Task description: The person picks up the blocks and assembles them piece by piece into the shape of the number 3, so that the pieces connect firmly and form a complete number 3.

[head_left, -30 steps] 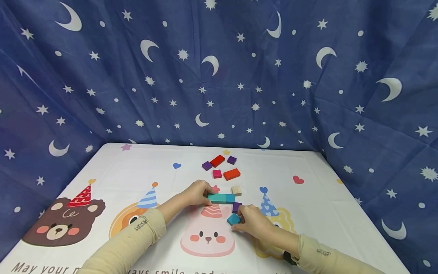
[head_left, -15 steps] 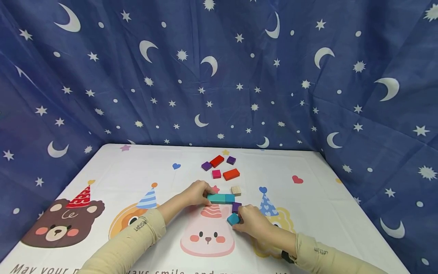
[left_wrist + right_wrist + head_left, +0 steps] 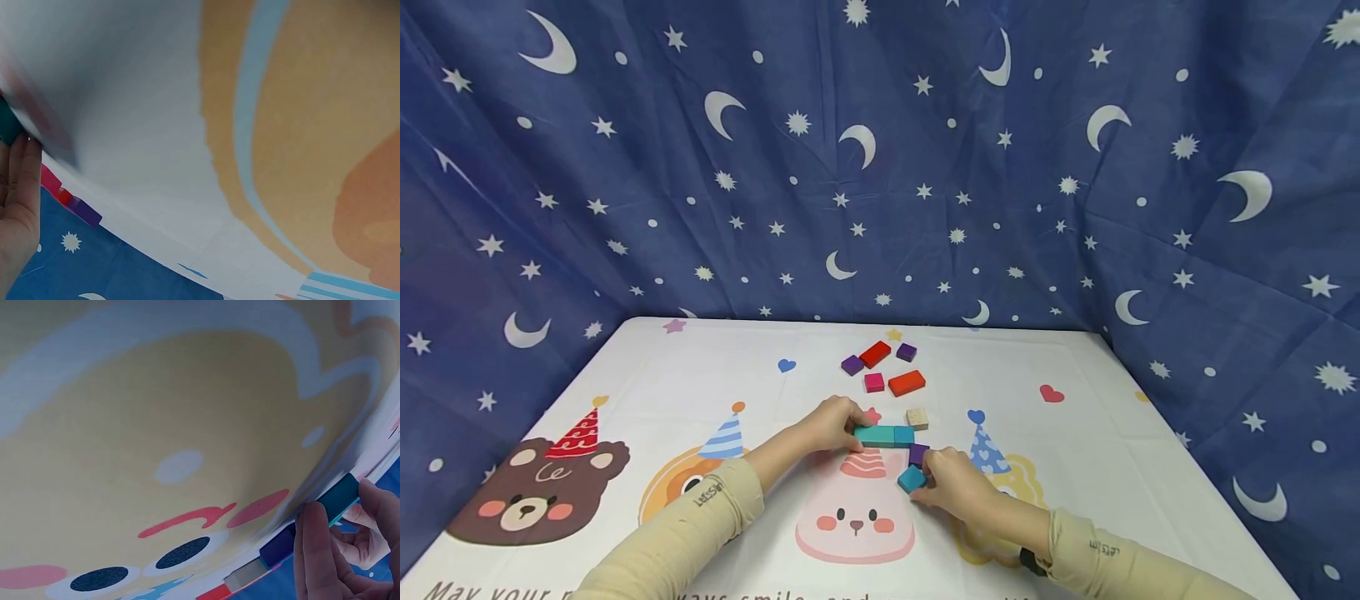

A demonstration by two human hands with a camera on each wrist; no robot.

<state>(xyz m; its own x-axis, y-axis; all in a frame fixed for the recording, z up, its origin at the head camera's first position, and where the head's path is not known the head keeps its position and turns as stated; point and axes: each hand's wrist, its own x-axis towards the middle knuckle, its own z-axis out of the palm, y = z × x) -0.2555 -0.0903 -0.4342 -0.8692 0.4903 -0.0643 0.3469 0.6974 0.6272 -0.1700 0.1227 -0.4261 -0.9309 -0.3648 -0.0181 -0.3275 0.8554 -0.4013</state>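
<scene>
In the head view, my left hand (image 3: 835,423) holds the left end of a long teal block (image 3: 874,437) lying flat. A blue square block (image 3: 904,437) sits flush against its right end. Just below that is a purple square block (image 3: 919,454), close to the fingers of my right hand (image 3: 957,487). Between thumb and fingers, my right hand pinches another blue square block (image 3: 912,479), turned at an angle. The right wrist view shows this pinched block (image 3: 339,497) beside the purple block (image 3: 278,547). A plain wooden block (image 3: 917,418) lies above the row.
Farther back lie a pink block (image 3: 874,382), an orange-red block (image 3: 907,383), a red block (image 3: 876,355) and two purple blocks, one left (image 3: 852,365) and one right (image 3: 907,352). A printed white cloth (image 3: 737,350) covers the table; a blue starry curtain (image 3: 880,250) hangs behind.
The block pinched in my right hand has shifted very slightly toward the purple block. My left hand and the other blocks stay where they were.
</scene>
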